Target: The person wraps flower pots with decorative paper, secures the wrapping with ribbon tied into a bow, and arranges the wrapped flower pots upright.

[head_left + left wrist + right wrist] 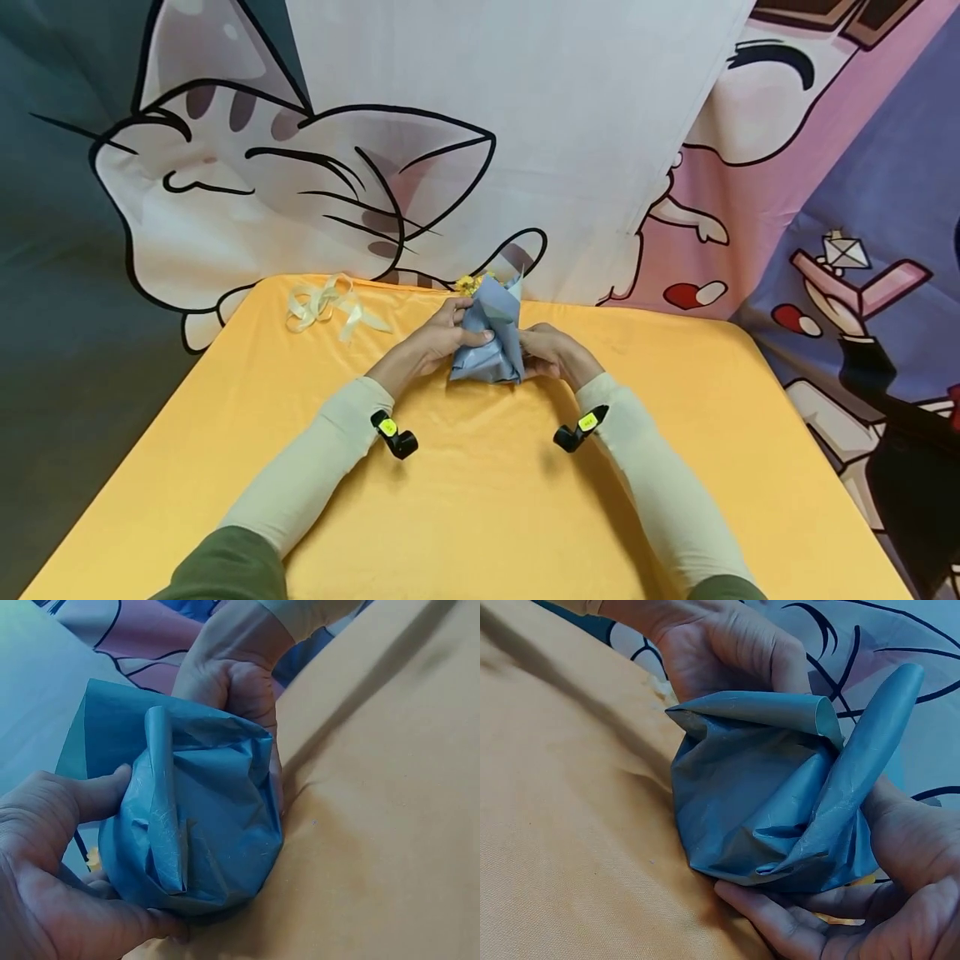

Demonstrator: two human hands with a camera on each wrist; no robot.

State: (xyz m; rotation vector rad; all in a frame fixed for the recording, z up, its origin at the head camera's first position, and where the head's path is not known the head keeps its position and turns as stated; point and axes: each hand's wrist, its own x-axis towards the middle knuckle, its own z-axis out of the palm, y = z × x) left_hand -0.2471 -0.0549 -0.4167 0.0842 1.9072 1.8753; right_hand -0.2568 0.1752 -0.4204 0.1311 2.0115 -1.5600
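Note:
A small bouquet in crinkled blue wrapping paper (486, 354) is held above the table's far side, yellow flowers (467, 286) showing at its far end. My left hand (441, 335) grips its left side, thumb on the near face of the paper. On the opposite side my right hand (551, 352) holds the bundle; the right wrist view shows its fingers (787, 922) curled beneath the paper. The folded bottom of the wrap (217, 817) faces the left wrist camera, with a rolled fold running down it. The stems are hidden inside.
A loose, curled cream ribbon (322, 304) lies at the far left of the table. Yellow cloth (480, 500) covers the table. Behind its far edge hangs a curtain with cartoon prints (562, 125).

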